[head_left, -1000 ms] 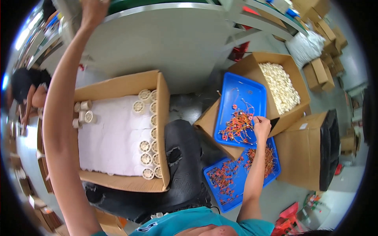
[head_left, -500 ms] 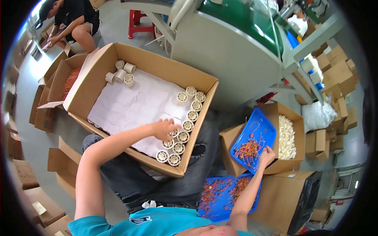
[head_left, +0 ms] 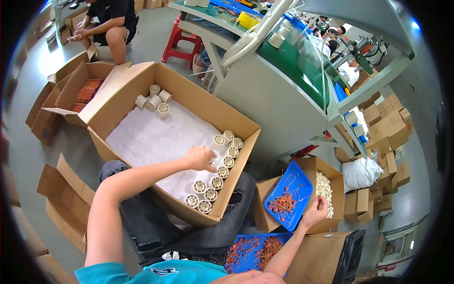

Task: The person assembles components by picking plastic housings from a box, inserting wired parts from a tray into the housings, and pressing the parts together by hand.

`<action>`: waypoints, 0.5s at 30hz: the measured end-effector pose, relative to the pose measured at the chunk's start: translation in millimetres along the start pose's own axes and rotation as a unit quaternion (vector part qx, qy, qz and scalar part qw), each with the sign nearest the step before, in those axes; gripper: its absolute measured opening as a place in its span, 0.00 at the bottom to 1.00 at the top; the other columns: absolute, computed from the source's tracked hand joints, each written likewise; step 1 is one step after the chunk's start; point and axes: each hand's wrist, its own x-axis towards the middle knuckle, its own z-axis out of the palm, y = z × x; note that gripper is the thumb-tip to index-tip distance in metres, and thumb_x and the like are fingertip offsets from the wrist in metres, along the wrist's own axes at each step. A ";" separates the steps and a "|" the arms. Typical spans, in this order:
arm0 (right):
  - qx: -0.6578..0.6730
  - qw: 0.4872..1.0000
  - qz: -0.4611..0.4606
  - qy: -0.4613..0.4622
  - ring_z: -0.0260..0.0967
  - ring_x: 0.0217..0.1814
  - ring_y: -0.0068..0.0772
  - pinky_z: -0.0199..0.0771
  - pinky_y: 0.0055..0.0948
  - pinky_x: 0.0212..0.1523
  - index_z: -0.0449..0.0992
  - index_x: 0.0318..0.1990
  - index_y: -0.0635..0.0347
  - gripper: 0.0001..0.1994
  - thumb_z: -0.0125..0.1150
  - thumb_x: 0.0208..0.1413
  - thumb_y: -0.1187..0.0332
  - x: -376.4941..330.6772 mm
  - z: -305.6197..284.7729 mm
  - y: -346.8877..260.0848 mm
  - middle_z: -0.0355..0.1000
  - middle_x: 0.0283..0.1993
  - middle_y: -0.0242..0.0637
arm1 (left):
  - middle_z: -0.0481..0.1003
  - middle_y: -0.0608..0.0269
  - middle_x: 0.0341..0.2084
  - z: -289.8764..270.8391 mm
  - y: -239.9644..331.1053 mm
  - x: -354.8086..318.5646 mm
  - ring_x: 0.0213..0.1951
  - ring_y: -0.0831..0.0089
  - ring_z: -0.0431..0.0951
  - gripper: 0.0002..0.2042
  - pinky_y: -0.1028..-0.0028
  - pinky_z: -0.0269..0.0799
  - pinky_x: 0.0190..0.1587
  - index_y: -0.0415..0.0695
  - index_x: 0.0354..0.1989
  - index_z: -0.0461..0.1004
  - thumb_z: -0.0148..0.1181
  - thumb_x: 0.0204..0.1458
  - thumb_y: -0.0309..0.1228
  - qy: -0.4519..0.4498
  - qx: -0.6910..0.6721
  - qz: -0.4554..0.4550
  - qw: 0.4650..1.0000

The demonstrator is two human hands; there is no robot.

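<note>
We find the left hand (head_left: 201,158) newly curled beside the spools (head_left: 222,172) along the carton's (head_left: 203,102) right edge — whether it grips one, we cannot tell — while the right hand (head_left: 316,211), pinching a wire (head_left: 305,198), has passed the blue tray's (head_left: 293,177) right edge, apparently drawing it free.

We saw cream cylinders (head_left: 163,108), white paper (head_left: 161,137) and a plain brown box (head_left: 203,104). Against our teal shirt (head_left: 198,272), with its dark and white motif (head_left: 163,271), our jeans (head_left: 156,227) looked charcoal. We noted a blue tray (head_left: 285,182), red and orange wired parts (head_left: 284,202), a green desk (head_left: 305,75) and a red stool (head_left: 176,35).
</note>
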 end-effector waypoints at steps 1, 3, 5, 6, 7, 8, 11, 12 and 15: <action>0.024 1.000 0.005 -0.018 0.72 0.38 0.25 0.74 0.23 0.40 0.78 0.49 0.71 0.12 0.58 0.58 0.81 -10.2 5.0 -19.3 0.74 0.40 0.36 | 0.79 0.46 0.45 -15.6 8.1 -7.8 0.46 0.56 0.80 0.37 0.61 0.76 0.48 0.44 0.60 0.72 0.72 0.41 0.49 0.038 -0.086 0.014 0.995; 0.011 0.997 -0.032 -0.063 0.70 0.36 0.22 0.73 0.20 0.37 0.79 0.46 0.71 0.11 0.58 0.56 0.83 -32.1 16.2 -49.0 0.74 0.40 0.37 | 0.79 0.47 0.47 -36.4 25.2 -31.2 0.47 0.59 0.81 0.39 0.63 0.76 0.48 0.41 0.62 0.69 0.75 0.40 0.43 0.072 -0.169 0.025 0.983; 0.101 0.986 -0.025 -0.130 0.72 0.34 0.23 0.75 0.21 0.35 0.81 0.42 0.72 0.09 0.58 0.54 0.84 -59.7 36.0 -77.3 0.74 0.42 0.39 | 0.79 0.52 0.46 -52.0 40.8 -55.2 0.48 0.68 0.79 0.38 0.69 0.75 0.50 0.35 0.63 0.67 0.74 0.39 0.28 0.047 -0.483 0.025 0.874; 0.126 0.976 -0.003 -0.177 0.73 0.37 0.24 0.77 0.22 0.38 0.80 0.44 0.72 0.11 0.56 0.54 0.85 -73.2 45.2 -84.1 0.73 0.42 0.37 | 0.79 0.52 0.46 -54.0 47.0 -65.8 0.48 0.68 0.79 0.38 0.69 0.75 0.50 0.35 0.63 0.67 0.74 0.39 0.28 0.043 -0.482 0.024 0.875; 0.158 0.961 0.014 -0.225 0.74 0.37 0.26 0.78 0.23 0.39 0.79 0.43 0.73 0.10 0.57 0.54 0.84 -87.5 55.4 -95.8 0.74 0.42 0.38 | 0.79 0.53 0.45 -50.6 52.6 -78.1 0.47 0.70 0.79 0.36 0.70 0.74 0.51 0.35 0.63 0.67 0.71 0.40 0.24 0.008 -0.551 0.031 0.834; 0.234 0.929 0.069 -0.279 0.77 0.37 0.29 0.80 0.25 0.40 0.79 0.42 0.74 0.09 0.56 0.56 0.84 -104.2 70.6 -119.1 0.75 0.42 0.39 | 0.79 0.54 0.45 -46.8 53.6 -93.2 0.47 0.72 0.78 0.34 0.71 0.73 0.52 0.34 0.63 0.67 0.68 0.42 0.19 -0.017 -0.615 0.032 0.788; 0.257 0.883 0.086 -0.384 0.79 0.36 0.31 0.81 0.25 0.39 0.78 0.40 0.76 0.06 0.57 0.57 0.84 -135.2 101.8 -135.7 0.75 0.42 0.42 | 0.79 0.59 0.40 -29.1 41.7 -108.2 0.45 0.72 0.78 0.30 0.72 0.71 0.52 0.35 0.58 0.70 0.69 0.41 0.25 0.024 -0.626 0.028 0.779; 0.228 0.883 0.066 -0.404 0.79 0.36 0.30 0.80 0.23 0.38 0.78 0.41 0.76 0.07 0.57 0.57 0.84 -140.4 104.5 -144.9 0.75 0.42 0.42 | 0.79 0.60 0.38 -20.8 39.1 -114.1 0.44 0.72 0.78 0.30 0.73 0.71 0.51 0.36 0.56 0.71 0.70 0.40 0.28 0.063 -0.624 0.012 0.779; 0.279 0.847 0.100 -0.441 0.79 0.36 0.30 0.80 0.23 0.38 0.79 0.43 0.76 0.08 0.57 0.57 0.84 -148.3 118.1 -158.4 0.76 0.43 0.42 | 0.76 0.60 0.44 -26.5 36.5 -121.5 0.48 0.73 0.75 0.31 0.72 0.68 0.54 0.36 0.54 0.71 0.72 0.39 0.34 0.089 -0.593 0.021 0.800</action>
